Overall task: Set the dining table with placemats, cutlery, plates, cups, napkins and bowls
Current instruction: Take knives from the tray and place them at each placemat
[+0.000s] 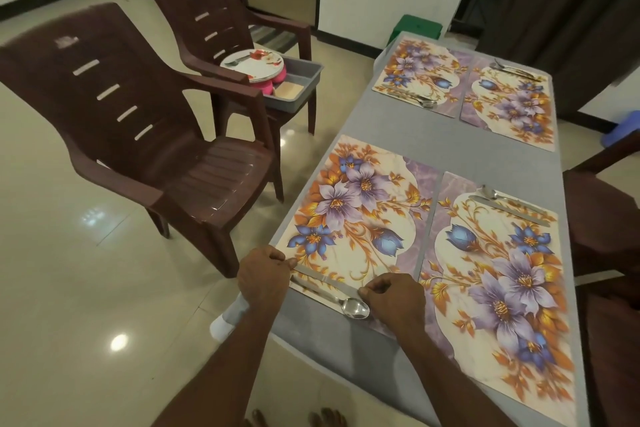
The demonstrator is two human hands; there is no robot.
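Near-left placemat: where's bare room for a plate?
Its flowered middle is free, bordered by the table edge and the right-hand mat. The near edge is crowded: knife, spoon, left hand, right hand.

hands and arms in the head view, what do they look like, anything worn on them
Both arms are bare from the frame's bottom edge to the fingers: no sleeves, gloves, watch, bracelets or rings show on the left hand or the right hand. Bare toes show at the bottom edge.
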